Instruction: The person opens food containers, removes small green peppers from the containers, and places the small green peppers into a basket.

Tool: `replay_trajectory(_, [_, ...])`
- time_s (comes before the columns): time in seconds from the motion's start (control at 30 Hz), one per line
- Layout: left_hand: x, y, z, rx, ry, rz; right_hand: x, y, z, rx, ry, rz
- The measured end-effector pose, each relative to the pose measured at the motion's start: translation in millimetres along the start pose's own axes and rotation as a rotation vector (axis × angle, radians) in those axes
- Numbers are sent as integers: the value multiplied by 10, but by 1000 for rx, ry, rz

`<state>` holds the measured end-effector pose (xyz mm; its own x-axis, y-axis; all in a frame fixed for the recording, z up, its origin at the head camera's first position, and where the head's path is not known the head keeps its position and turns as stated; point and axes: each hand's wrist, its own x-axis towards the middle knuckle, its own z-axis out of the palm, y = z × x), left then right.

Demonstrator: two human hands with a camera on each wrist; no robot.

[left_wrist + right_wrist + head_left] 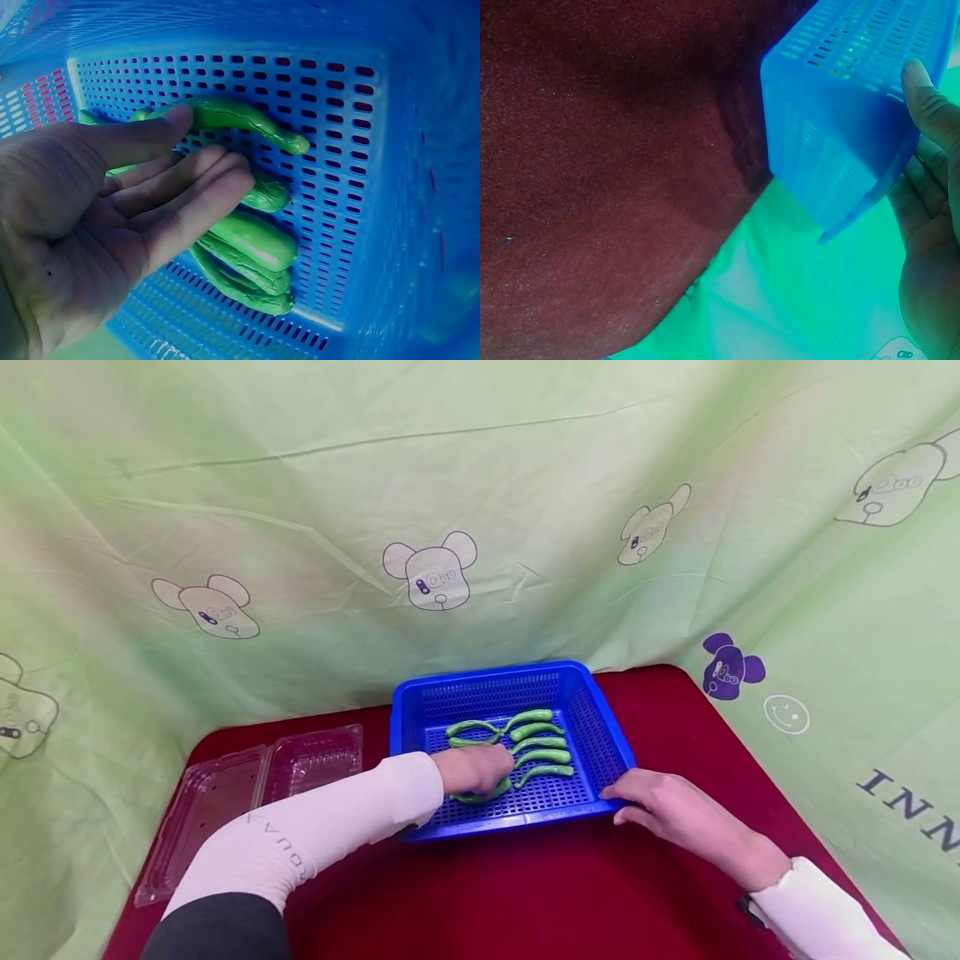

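A blue plastic basket with slotted walls stands on the table, and several green chili peppers lie on its floor in two columns. My left hand reaches down inside, over the left column. In the left wrist view its fingers are loosely extended; the thumb tip overlaps a curved green pepper, with a gap between thumb and fingers. More peppers lie partly behind those fingers. At the basket's near right corner my right hand grips the rim, thumb on one side and fingers on the other.
An opened clear plastic clamshell box lies left of the basket, partly behind the left sleeve. Dark red cloth covers the table. A pale green curtain with cartoon mouse heads hangs behind and beside it.
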<state>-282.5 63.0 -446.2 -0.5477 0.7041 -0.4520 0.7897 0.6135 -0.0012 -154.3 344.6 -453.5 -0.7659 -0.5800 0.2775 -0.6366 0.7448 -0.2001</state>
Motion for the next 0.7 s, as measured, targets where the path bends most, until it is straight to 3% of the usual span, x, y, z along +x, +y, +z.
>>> replay_trajectory(0.37, [-19, -16, 4, 35, -13, -16, -4, -11, 0, 17, -6, 14])
replay_trajectory(0.7, [-35, -44, 14, 61, 32, -11, -6, -30, -18, 17, -4, 27])
